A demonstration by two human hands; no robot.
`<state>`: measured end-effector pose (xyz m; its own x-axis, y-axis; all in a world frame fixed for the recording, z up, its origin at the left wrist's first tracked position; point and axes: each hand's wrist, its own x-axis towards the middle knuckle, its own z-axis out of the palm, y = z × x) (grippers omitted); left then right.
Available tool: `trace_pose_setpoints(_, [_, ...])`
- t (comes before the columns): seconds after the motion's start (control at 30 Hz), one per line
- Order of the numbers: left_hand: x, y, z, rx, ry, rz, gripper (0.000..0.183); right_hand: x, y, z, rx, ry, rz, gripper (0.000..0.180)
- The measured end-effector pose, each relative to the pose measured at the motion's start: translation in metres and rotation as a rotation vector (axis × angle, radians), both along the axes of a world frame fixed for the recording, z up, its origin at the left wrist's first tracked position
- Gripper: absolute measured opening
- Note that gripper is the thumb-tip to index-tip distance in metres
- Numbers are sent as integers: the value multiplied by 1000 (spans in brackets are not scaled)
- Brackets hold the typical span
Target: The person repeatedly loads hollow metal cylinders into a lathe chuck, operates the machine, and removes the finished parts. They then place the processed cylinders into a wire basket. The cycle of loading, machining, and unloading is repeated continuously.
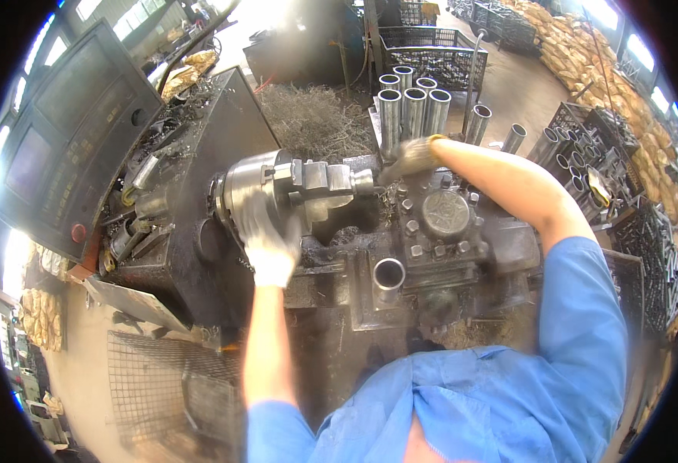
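My left hand (266,231), in a pale work glove, is at the front of the steel lathe chuck (249,179) and appears to touch it. Its thumb stands apart from the blurred fingers. The stepped chuck jaws (319,176) point right, and a short round metal end (363,180) shows at their tips. Just right of that end is my right hand (409,157), gloved and strongly blurred; its fingers cannot be made out. Behind this hand stand several upright metal tubes (414,110). One more tube (389,274) stands on the lathe carriage, nearer to my body.
A bolted tool post (445,213) sits right of the chuck. Curly metal swarf (316,118) is heaped behind it. The control panel (78,133) rises at left, a wire mesh panel (148,382) lies below. More tubes (570,153) fill a crate at right.
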<state>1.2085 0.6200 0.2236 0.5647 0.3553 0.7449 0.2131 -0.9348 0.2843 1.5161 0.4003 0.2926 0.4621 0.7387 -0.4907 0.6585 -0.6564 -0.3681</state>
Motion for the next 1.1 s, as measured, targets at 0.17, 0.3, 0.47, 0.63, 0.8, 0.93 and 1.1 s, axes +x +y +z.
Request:
trace_pose_setpoints(0.17, [35,59,-7,250,-25,48,75,-9,28,-2,61,276,-147,59])
trace_pose_setpoints(0.3, [34,56,-11,223,-50,23,73,-42,-12,64,369,26,-350,44])
trace_pose_setpoints(0.47, [33,56,-7,228,-64,30,71,-87,14,58,987,-692,36,31])
trace_pose_setpoints(0.63, [36,61,-10,231,-90,2,72,-38,20,71,-256,-455,-106,37])
trace_pose_setpoints(0.8, [35,58,-12,237,13,53,70,-40,-5,117,1017,-730,-190,35])
trace_pose_setpoints(0.93, [35,56,-10,255,-49,11,69,-25,87,80,476,-833,184,47])
trace_pose_setpoints(1.1, [37,54,-10,322,-114,42,69,1,95,28,300,-328,240,64])
